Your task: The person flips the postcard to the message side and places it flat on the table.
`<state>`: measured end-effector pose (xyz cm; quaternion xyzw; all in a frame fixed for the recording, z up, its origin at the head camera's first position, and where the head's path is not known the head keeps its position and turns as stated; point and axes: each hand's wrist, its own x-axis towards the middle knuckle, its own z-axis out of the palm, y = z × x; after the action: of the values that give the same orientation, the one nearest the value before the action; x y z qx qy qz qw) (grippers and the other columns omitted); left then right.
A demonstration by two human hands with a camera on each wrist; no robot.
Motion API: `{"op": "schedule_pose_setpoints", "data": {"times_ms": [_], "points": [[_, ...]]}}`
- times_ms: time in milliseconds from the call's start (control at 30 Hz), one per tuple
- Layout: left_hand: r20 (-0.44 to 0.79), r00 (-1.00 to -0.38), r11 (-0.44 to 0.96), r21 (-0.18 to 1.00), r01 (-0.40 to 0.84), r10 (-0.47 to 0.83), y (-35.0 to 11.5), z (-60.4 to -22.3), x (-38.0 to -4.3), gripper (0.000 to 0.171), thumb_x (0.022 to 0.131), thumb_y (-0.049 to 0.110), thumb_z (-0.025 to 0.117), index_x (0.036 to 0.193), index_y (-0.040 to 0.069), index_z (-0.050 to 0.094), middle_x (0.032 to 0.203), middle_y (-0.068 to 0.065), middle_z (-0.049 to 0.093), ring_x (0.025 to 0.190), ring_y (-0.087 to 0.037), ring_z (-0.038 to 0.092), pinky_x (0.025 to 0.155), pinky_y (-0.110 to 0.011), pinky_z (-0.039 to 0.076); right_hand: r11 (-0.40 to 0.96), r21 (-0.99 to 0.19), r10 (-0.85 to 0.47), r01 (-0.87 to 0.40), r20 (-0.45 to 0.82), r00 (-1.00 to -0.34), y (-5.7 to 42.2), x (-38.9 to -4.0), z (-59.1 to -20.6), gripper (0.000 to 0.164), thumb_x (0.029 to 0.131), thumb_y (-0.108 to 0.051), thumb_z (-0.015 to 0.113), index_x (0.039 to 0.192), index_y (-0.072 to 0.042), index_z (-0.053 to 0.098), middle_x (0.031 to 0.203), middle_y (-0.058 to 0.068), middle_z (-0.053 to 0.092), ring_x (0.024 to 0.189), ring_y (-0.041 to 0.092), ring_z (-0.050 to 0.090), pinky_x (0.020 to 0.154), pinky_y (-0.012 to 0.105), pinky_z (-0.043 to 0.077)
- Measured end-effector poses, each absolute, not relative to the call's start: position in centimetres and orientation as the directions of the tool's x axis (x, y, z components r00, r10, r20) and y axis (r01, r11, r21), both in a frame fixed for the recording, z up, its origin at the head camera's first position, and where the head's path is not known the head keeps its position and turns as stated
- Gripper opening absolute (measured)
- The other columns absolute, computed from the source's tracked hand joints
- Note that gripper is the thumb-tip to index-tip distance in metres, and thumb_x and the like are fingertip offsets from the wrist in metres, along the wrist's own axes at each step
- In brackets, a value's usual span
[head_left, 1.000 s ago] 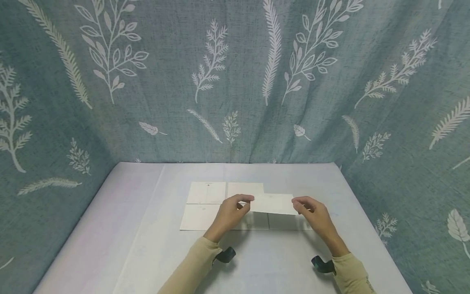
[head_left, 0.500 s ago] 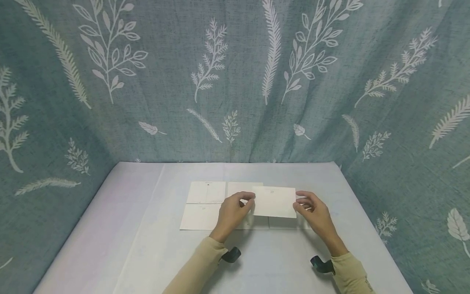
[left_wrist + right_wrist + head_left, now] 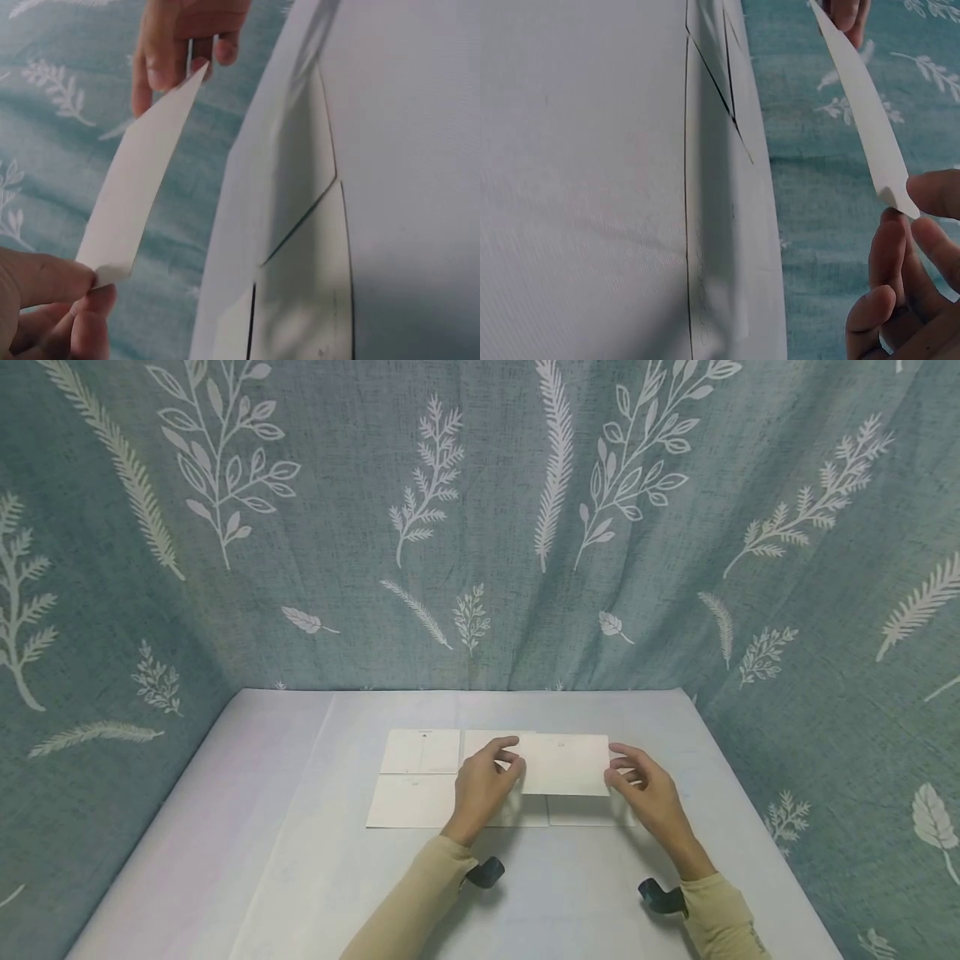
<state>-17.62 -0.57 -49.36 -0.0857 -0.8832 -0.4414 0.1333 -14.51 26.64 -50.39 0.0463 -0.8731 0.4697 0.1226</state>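
Note:
A blank-looking cream card point(image 3: 566, 766) is held up above the table between both hands, with a small faint mark near its top edge. My left hand point(image 3: 483, 785) pinches its left end between thumb and fingers. At the opposite end my right hand point(image 3: 651, 793) pinches it the same way. In the left wrist view the card point(image 3: 142, 180) hangs tilted, apart from the cards below. Beneath it, several similar cards lie flat in two rows; one at the front left point(image 3: 408, 802) and one at the back left point(image 3: 422, 752) show plainly. Others are partly hidden by hands and card.
The cards lie on a white-covered table point(image 3: 300, 860). Green-blue curtains point(image 3: 480, 527) with leaf prints stand behind it and at both sides. Dark curved pieces point(image 3: 486, 872) stick out at both sleeves. The raised card casts a shadow on the cards below.
The card has been tipped up so more of its face shows, and raised a little. Both hands have shifted slightly right and up with it. The flat cards have not moved.

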Motion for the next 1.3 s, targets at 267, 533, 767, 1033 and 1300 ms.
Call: {"op": "schedule_pose_setpoints", "data": {"times_ms": [267,533,767,1033,1300], "points": [[0.272,-0.956,0.585,0.760,0.284,0.110,0.4,-49.2,-18.8,0.038,0.092,0.026,0.070,0.128,0.015,0.069,0.099,0.004,0.075,0.064,-0.002,0.060,0.050,-0.021,0.043,0.592,-0.783,0.035,-0.191,0.262,-0.964,27.6,-15.1,-49.9,0.046,0.098,-0.026,0.069,0.140,-0.012,0.059,0.114,0.010,0.068,0.094,0.021,0.063,0.080,0.027,0.051],[0.234,-0.964,0.633,0.729,0.262,0.129,1.4,-49.2,-20.0,0.040,0.093,0.030,0.069,0.130,0.016,0.069,0.105,0.006,0.072,0.072,-0.006,0.062,0.054,-0.022,0.045,0.597,-0.783,0.048,-0.175,0.252,-0.967,28.3,-16.2,-49.9,0.043,0.099,-0.025,0.068,0.138,-0.009,0.060,0.115,0.014,0.068,0.095,0.023,0.063,0.080,0.029,0.050],[0.203,-0.969,0.675,0.696,0.246,0.144,2.3,-49.7,-21.3,0.040,0.092,0.029,0.069,0.130,0.015,0.069,0.106,0.003,0.072,0.070,-0.005,0.060,0.055,-0.021,0.045,0.608,-0.779,0.044,-0.152,0.224,-0.974,29.0,-17.2,-50.3,0.043,0.099,-0.026,0.067,0.138,-0.008,0.060,0.116,0.015,0.067,0.096,0.026,0.062,0.077,0.031,0.051],[0.176,-0.969,0.675,0.695,0.246,0.172,3.5,-50.4,-22.6,0.039,0.092,0.024,0.069,0.129,0.013,0.069,0.105,0.003,0.072,0.055,-0.005,0.043,0.045,-0.020,0.036,0.639,-0.754,0.034,-0.152,0.226,-0.974,30.1,-18.3,-50.1,0.044,0.100,-0.025,0.066,0.139,-0.007,0.059,0.117,0.017,0.067,0.098,0.029,0.062,0.080,0.036,0.050],[0.172,-0.971,0.705,0.668,0.239,0.166,4.3,-50.4,-23.6,0.042,0.090,0.022,0.070,0.130,0.010,0.068,0.102,0.002,0.071,0.071,-0.010,0.058,0.056,-0.022,0.045,0.655,-0.748,0.049,-0.107,0.183,-0.982,30.5,-19.8,-50.2,0.045,0.099,-0.022,0.067,0.141,-0.008,0.058,0.119,0.017,0.067,0.100,0.031,0.063,0.084,0.043,0.049]]}}
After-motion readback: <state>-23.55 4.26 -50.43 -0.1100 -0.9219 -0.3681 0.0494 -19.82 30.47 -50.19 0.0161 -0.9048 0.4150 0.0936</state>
